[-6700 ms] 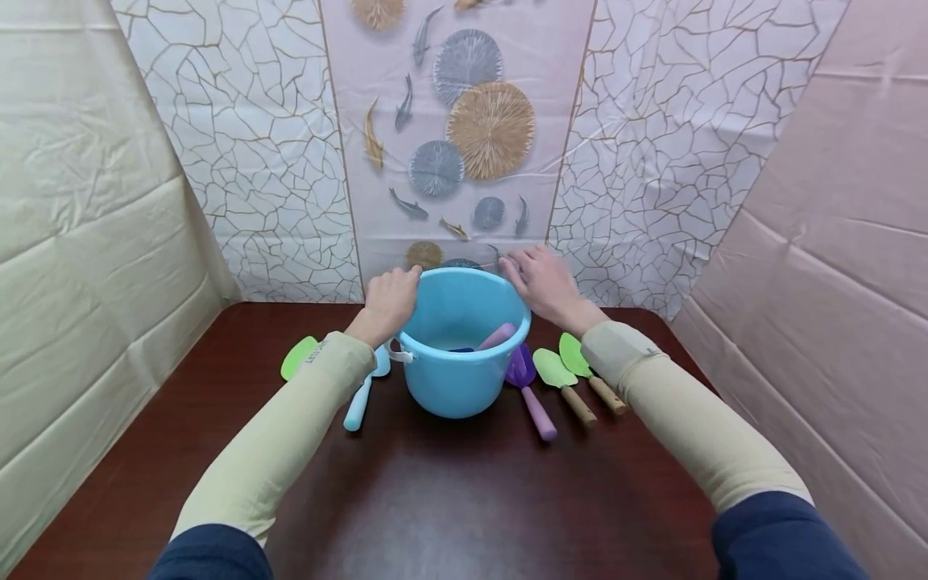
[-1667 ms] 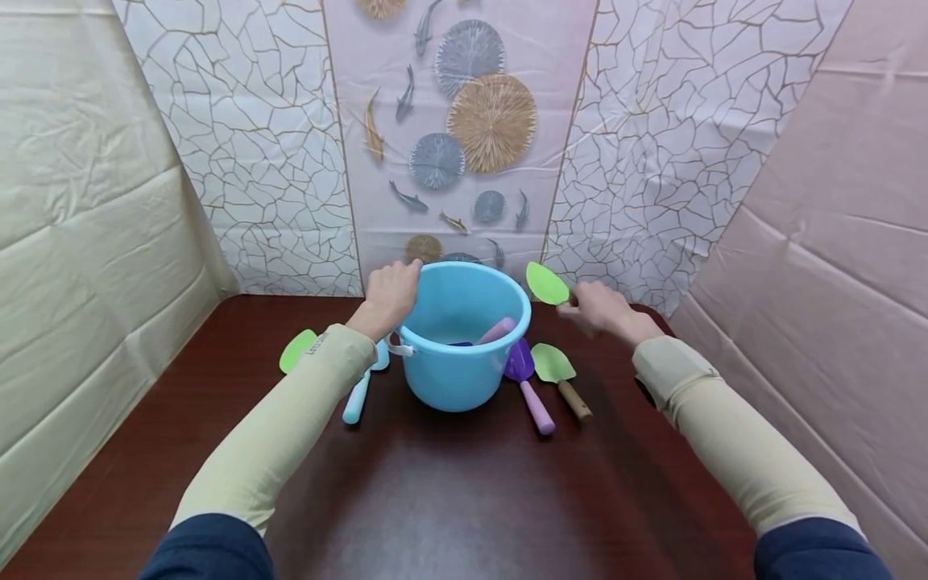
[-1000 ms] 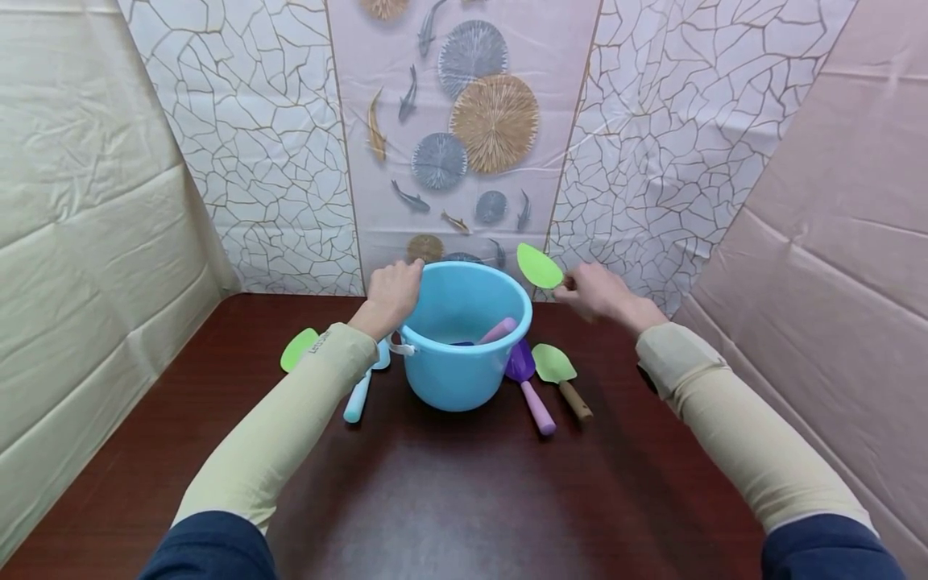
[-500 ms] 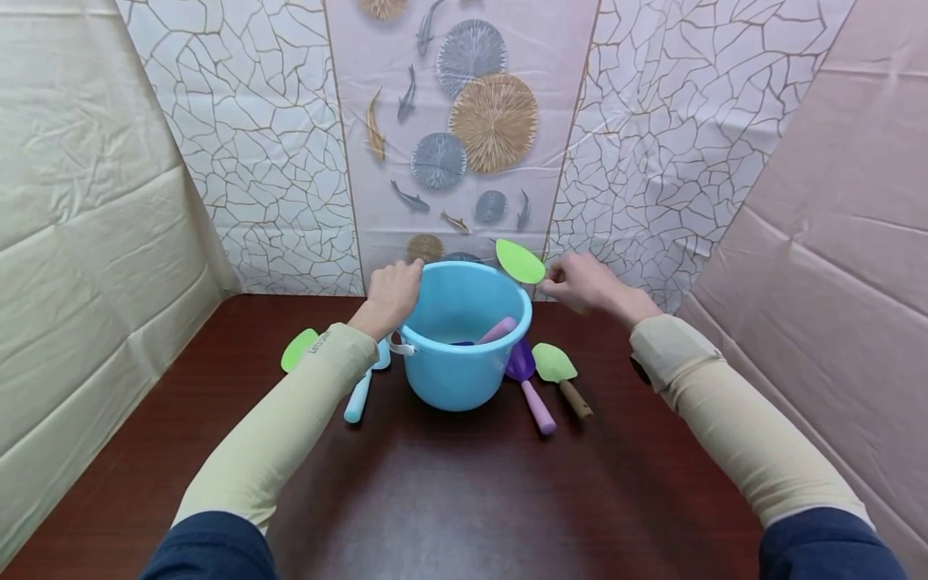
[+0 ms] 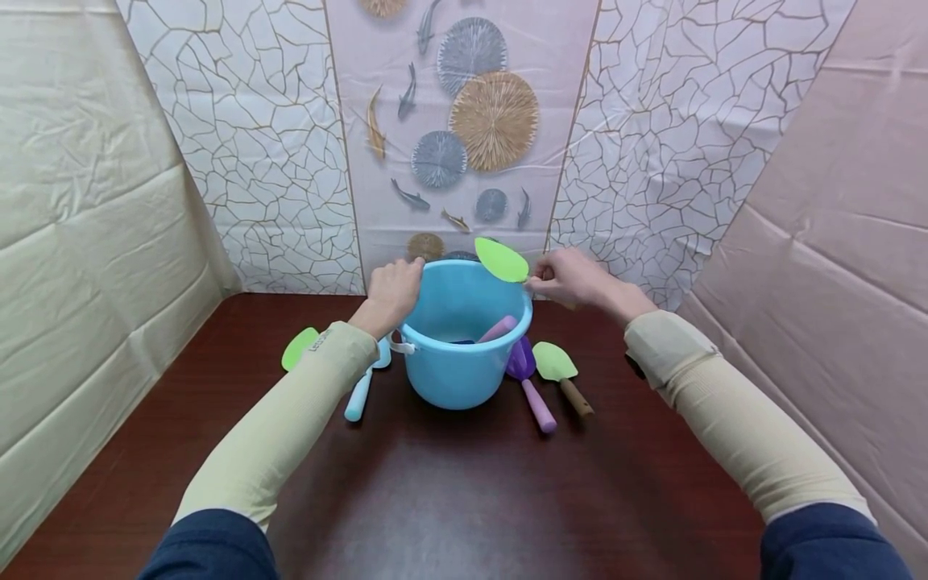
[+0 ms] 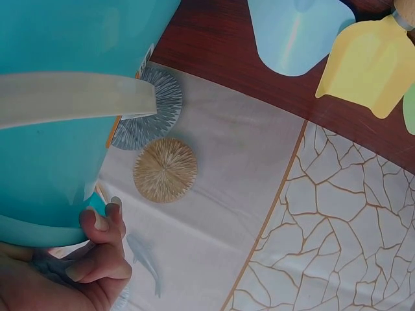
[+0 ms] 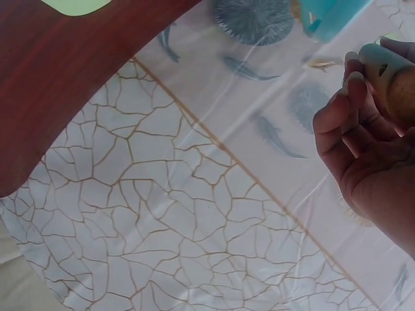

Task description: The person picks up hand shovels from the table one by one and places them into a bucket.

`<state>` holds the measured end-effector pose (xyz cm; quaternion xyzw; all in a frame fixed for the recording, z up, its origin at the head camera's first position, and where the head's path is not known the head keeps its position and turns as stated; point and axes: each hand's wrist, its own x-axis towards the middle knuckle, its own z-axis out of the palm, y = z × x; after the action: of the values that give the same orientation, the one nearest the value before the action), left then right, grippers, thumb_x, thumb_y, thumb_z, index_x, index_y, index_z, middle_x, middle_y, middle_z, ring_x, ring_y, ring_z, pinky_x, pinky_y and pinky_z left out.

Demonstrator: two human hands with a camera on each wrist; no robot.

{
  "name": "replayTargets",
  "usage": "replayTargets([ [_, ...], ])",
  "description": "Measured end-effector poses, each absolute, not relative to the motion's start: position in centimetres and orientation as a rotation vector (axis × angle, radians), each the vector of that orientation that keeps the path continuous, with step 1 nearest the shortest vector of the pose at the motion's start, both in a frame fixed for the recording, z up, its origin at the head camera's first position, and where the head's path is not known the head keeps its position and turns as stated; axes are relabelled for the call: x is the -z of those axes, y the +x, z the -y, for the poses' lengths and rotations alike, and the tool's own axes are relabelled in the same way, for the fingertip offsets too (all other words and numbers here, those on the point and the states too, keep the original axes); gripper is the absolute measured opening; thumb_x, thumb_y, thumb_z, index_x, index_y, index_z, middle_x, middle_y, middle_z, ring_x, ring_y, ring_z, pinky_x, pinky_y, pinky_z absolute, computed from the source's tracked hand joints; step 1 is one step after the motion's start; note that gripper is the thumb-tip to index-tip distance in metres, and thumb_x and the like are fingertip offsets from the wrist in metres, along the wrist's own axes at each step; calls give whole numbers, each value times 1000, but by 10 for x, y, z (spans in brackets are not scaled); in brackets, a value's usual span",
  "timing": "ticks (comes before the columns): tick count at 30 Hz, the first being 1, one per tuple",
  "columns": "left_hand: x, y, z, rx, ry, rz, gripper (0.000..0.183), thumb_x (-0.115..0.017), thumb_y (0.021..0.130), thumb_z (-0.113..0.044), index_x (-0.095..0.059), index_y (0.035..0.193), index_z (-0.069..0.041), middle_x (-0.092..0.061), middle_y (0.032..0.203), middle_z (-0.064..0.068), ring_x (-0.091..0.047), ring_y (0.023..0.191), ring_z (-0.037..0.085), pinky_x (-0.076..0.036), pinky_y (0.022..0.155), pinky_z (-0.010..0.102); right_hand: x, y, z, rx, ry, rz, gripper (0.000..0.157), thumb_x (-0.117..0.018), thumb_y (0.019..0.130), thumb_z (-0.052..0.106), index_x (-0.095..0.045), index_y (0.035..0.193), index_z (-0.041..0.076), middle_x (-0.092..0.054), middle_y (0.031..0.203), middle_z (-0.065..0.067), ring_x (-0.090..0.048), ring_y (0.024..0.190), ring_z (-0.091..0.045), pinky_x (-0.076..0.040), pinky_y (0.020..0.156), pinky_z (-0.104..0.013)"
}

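Observation:
A light blue bucket (image 5: 455, 377) stands upright on the dark table. My left hand (image 5: 393, 292) grips its rim at the far left, and the left wrist view shows the fingers (image 6: 104, 259) curled round that rim. My right hand (image 5: 576, 278) holds a bright green toy trowel (image 5: 502, 260) in the air. Its blade points left over the bucket's far right rim. In the right wrist view the fingers wrap the trowel's wooden handle (image 7: 403, 91). A pink handle (image 5: 499, 329) leans inside the bucket, its lower end mostly hidden by the front wall.
Right of the bucket lie a purple shovel (image 5: 536, 395) with a pink handle and a pale green trowel (image 5: 557, 366). To its left are a light blue shovel (image 5: 358, 395) and a green blade (image 5: 299, 348). A yellow blade (image 6: 369, 65) lies there too. Fabric walls surround the table (image 5: 464, 499).
Earlier both hands were at the bucket; my right hand then took the bright green trowel from the table's right, lifted it and moved left over the rim. The left hand stays put.

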<state>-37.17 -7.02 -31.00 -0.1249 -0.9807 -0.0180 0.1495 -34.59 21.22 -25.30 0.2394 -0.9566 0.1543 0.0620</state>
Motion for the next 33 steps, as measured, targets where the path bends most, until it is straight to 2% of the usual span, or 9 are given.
replayTargets([
  [7, 310, -372, 71, 59, -358, 2828, 28, -45, 101, -11, -55, 127, -8, -66, 105, 19, -67, 92, 32, -57, 71, 43, 250, -347, -204, -458, 802, 2911, 19, -66, 87, 24, -64, 72, 11, -47, 57, 2, -42, 53, -12, -37, 52, -26],
  [20, 311, -374, 71, 36, -357, 2837, 32, -42, 102, -10, -53, 132, -9, -65, 109, 20, -66, 96, 33, -57, 73, 45, 245, -350, -181, -258, 1010, 2894, 13, -71, 84, 24, -69, 75, 14, -60, 70, -1, -50, 62, -14, -41, 59, -28],
  [24, 311, -374, 72, 37, -356, 2838, 32, -42, 102, -10, -53, 132, -9, -65, 109, 20, -66, 97, 34, -56, 74, 46, 247, -353, -171, -167, 997, 2928, 13, -72, 84, 27, -70, 78, 15, -62, 77, -2, -52, 66, -15, -42, 59, -28],
  [33, 310, -374, 70, 36, -360, 2837, 33, -40, 102, -10, -52, 132, -10, -65, 109, 20, -66, 97, 34, -56, 75, 46, 257, -361, -158, -77, 964, 2967, 10, -73, 82, 26, -73, 79, 16, -65, 78, 0, -50, 65, -14, -39, 55, -26],
])
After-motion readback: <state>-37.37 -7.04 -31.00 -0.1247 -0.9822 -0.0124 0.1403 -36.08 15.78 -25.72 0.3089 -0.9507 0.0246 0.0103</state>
